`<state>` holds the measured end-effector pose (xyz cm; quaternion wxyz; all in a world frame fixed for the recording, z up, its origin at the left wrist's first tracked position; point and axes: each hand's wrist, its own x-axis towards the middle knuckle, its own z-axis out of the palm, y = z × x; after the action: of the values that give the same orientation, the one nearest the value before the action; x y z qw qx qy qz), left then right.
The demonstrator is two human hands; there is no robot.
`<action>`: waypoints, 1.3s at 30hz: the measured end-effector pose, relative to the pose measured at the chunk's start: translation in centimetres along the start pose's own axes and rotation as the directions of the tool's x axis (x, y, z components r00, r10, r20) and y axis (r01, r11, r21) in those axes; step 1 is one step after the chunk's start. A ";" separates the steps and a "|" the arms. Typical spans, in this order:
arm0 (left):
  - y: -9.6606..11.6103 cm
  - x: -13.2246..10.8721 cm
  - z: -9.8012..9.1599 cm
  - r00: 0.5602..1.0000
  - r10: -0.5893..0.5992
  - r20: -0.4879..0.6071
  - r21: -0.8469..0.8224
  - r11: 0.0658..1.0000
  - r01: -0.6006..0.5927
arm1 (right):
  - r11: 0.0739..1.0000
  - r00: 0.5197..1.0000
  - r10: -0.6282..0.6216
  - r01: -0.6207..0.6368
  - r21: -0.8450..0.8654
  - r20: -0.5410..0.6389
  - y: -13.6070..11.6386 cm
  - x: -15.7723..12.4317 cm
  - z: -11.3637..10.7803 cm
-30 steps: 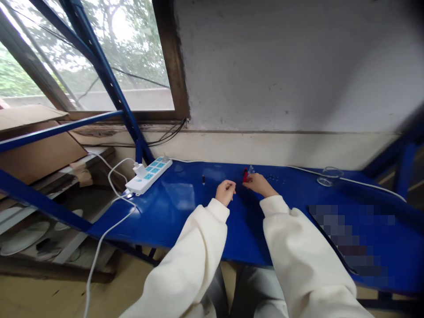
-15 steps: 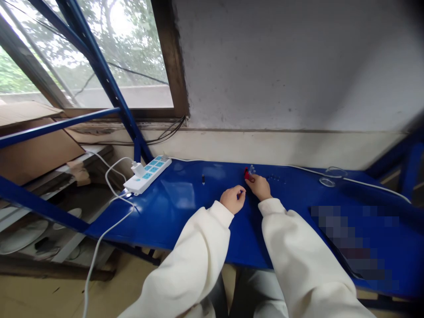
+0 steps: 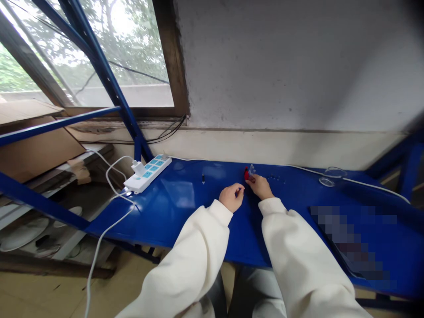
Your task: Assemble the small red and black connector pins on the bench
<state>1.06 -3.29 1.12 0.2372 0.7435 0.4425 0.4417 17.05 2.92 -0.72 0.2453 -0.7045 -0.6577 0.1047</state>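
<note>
The right hand (image 3: 260,186) pinches a red part (image 3: 245,173) on the blue worktop (image 3: 180,201). The left hand (image 3: 232,197) sits curled beside it, and I cannot tell its grip.

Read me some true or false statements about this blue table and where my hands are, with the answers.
1. The right hand touches a small red part. True.
2. The power strip lies to the right of both hands. False: it lies to their left.
3. A white plug sits in the power strip. True.
4. The left hand rests on the power strip. False: it is beside the right hand, apart from the strip.
5. The table is red. False: it is blue.
</note>
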 end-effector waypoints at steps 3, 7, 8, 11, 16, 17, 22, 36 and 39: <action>0.0 0.0 0.0 1.000 -0.008 -0.006 -0.021 1.000 0.008 | 0.999 0.999 0.041 -0.041 0.013 -0.010 0.5 0.1 -0.1; 0.0 0.0 0.0 1.000 -0.022 -0.010 -0.060 0.998 0.021 | 0.995 0.993 0.102 -0.103 -0.004 -0.052 0.6 -0.2 -0.5; 0.0 0.0 0.0 1.000 -0.026 -0.010 -0.065 0.998 0.026 | 0.993 0.992 0.113 -0.114 -0.016 -0.059 0.6 -0.3 -0.7; 0.1 0.0 0.0 0.999 -0.040 -0.008 -0.093 0.995 0.039 | 0.989 0.988 0.134 -0.138 -0.055 -0.074 0.2 -0.6 -0.9; 0.9 -0.1 -0.4 0.975 -0.079 -0.208 -0.253 0.967 0.025 | 0.986 0.983 0.153 -0.158 -0.045 -0.099 0.1 -0.7 -0.9; 1.1 0.0 -0.6 0.948 -0.125 -0.292 -0.312 0.950 0.029 | 0.986 0.983 0.156 -0.160 -0.038 -0.101 0.2 -0.7 -0.8; 0.7 1.0 -1.9 0.736 -0.429 -0.524 -0.561 0.824 0.080 | 0.987 0.984 0.145 -0.152 -0.059 -0.103 0.4 -0.5 -0.5; -1.9 2.6 -2.9 0.541 -0.790 -0.287 -0.874 0.447 0.190 | 0.972 0.989 0.137 -0.145 -0.187 -0.054 -1.0 -2.0 -1.6; -2.3 2.7 -2.7 0.534 -0.810 -0.242 -0.904 0.389 0.180 | 0.974 0.987 0.142 -0.152 -0.170 -0.073 -1.8 -3.0 -2.3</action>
<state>-1.71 0.13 1.97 0.4982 0.1540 0.4651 0.7154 16.23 -0.49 1.64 0.1936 -0.7729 -0.6028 0.0431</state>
